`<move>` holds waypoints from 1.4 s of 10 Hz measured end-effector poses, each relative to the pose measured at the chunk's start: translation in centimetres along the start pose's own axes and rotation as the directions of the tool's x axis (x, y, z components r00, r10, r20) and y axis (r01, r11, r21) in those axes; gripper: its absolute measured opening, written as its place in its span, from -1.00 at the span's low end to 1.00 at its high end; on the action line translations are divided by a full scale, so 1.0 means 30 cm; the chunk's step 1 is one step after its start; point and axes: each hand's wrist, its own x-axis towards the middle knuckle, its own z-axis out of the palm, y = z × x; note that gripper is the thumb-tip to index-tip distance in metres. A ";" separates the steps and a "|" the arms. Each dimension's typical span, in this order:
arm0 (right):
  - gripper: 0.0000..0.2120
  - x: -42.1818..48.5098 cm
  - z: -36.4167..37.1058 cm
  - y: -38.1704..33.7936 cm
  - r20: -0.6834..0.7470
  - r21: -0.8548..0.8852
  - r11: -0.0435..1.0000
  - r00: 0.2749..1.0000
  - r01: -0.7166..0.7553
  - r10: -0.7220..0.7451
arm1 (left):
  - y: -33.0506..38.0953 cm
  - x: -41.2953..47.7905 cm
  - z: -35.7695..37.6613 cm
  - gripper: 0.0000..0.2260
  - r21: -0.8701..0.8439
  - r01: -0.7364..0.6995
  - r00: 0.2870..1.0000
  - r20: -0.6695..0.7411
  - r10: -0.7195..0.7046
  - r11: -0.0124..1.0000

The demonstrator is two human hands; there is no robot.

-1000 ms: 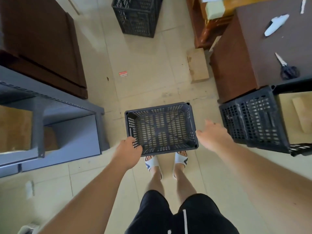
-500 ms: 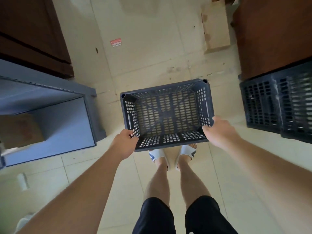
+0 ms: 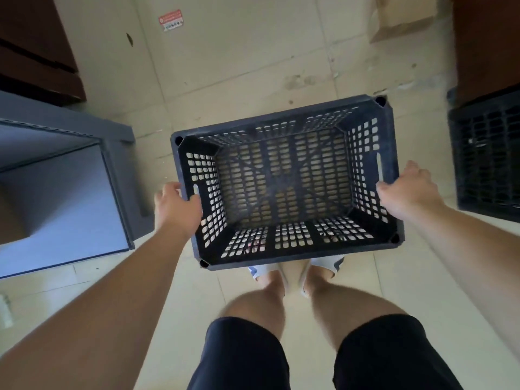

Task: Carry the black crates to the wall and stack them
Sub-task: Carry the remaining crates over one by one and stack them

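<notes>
Grey shelf unit point(image 3: 70, 192) just left of left hand point(image 3: 176, 205); its thumb hooks over the black crate point(image 3: 281, 121) left rim by the handle slot, other fingers curled outside, mostly hidden. Crate hangs between both hands, off the floor point(image 3: 253, 66). Right hand point(image 3: 408, 190) fingers curled together over the right rim. Second black crate point(image 3: 486, 159) sits right of them, apart.

Black slotted-grid crate point(image 3: 281, 118) over cream floor tiles point(image 3: 239, 66)
Blue-grey shelf unit point(image 3: 70, 192), dark brown cabinet point(image 3: 33, 52), red-and-white sticker point(image 3: 170, 20), black shorts point(image 3: 244, 356), white slides point(image 3: 327, 262).
</notes>
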 end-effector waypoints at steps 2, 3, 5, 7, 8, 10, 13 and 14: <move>-0.58 0.172 0.100 0.005 -0.003 0.161 0.987 1.000 -0.018 0.019 | -0.009 0.149 0.129 -0.56 -0.129 0.170 0.985 -0.010 -0.172 0.977; -0.67 0.218 0.140 -0.002 -0.020 0.240 0.971 1.000 -0.017 0.022 | -0.045 0.188 0.170 -0.79 -0.261 0.217 0.976 0.035 -0.216 0.941; -0.87 0.267 0.143 0.020 0.046 0.495 0.865 0.997 -0.082 0.068 | -0.099 0.256 0.153 -0.85 -0.402 0.304 0.948 0.215 -0.234 0.864; -0.87 0.170 0.021 0.068 -0.016 0.516 0.851 0.992 -0.097 0.123 | -0.016 0.160 0.066 -0.86 -0.442 0.249 0.965 0.192 -0.180 0.861; -0.82 0.079 -0.075 0.123 -0.008 0.529 0.839 0.989 -0.123 0.150 | 0.040 0.064 -0.039 -0.73 -0.451 0.237 0.964 0.220 -0.150 0.860; -0.89 -0.241 -0.366 0.254 -0.005 0.582 0.801 0.985 -0.140 0.175 | 0.168 -0.208 -0.294 -0.72 -0.401 0.152 0.976 0.204 -0.074 0.903; -0.73 -0.659 -0.707 0.496 -0.021 0.642 0.735 0.954 -0.217 0.300 | 0.443 -0.711 -0.676 -0.77 -0.344 -0.030 0.985 0.151 0.086 0.939; -0.71 -0.784 -0.750 0.598 -0.032 0.684 0.689 0.934 -0.239 0.356 | 0.498 -0.827 -0.750 -0.73 -0.315 -0.085 0.977 0.160 0.141 0.945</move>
